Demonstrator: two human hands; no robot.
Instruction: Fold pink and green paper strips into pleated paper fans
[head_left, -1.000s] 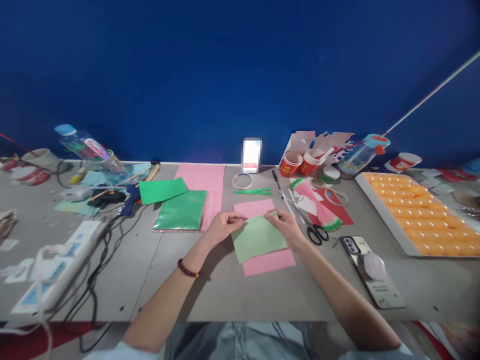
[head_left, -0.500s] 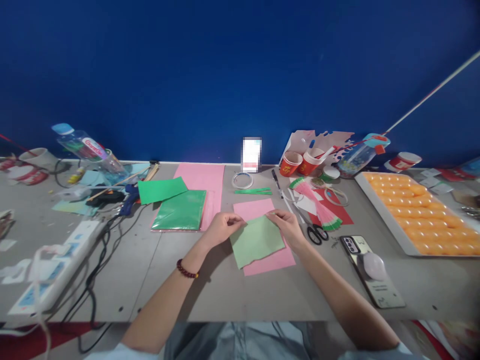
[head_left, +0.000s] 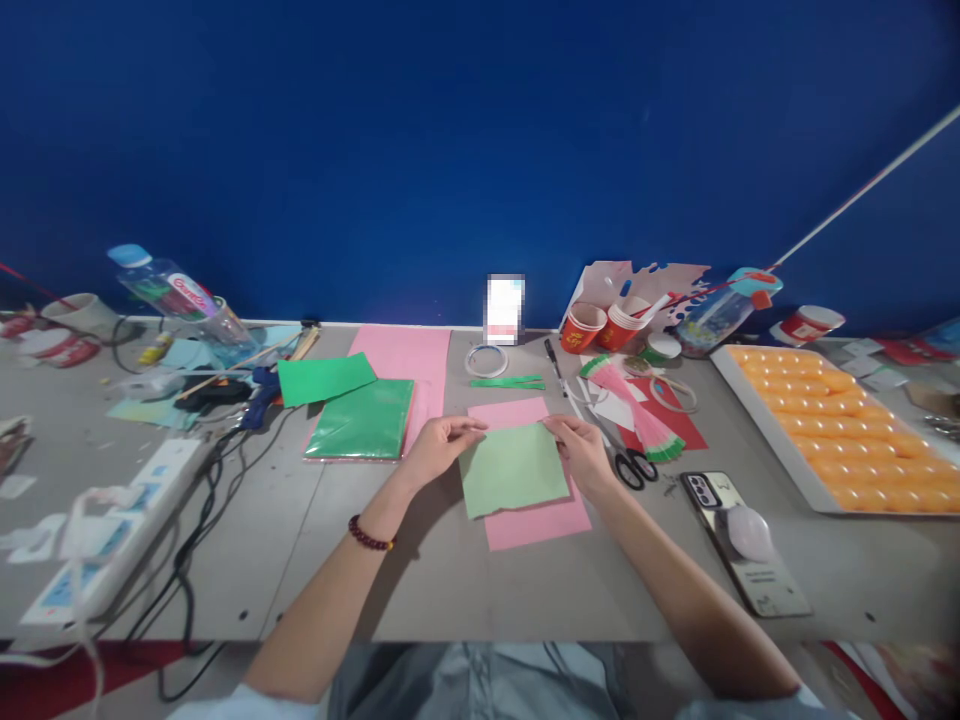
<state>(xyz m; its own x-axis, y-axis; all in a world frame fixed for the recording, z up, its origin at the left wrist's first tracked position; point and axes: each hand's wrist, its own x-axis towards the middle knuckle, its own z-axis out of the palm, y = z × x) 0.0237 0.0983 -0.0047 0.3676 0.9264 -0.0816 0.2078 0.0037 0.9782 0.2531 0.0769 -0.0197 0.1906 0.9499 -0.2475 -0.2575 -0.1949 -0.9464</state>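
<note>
My left hand point(head_left: 435, 450) and my right hand point(head_left: 581, 452) both pinch the top corners of a light green paper sheet point(head_left: 513, 468). The sheet is lifted slightly over a pink paper sheet point(head_left: 534, 520) that lies flat on the grey table point(head_left: 450, 580). A bead bracelet circles my left wrist. Black-handled scissors point(head_left: 628, 462) lie just right of my right hand.
Dark green sheets point(head_left: 360, 420) on a long pink sheet point(head_left: 405, 355) lie to the left. A phone point(head_left: 742, 540) and a tray of orange balls point(head_left: 847, 425) sit right. Red paper cups point(head_left: 600, 328), a tape ring point(head_left: 486, 360), a bottle point(head_left: 180, 300), a power strip point(head_left: 112, 540) and cables crowd the edges.
The green sheet has been raised and straightened a little; both hands shifted slightly up and apart along its top edge.
</note>
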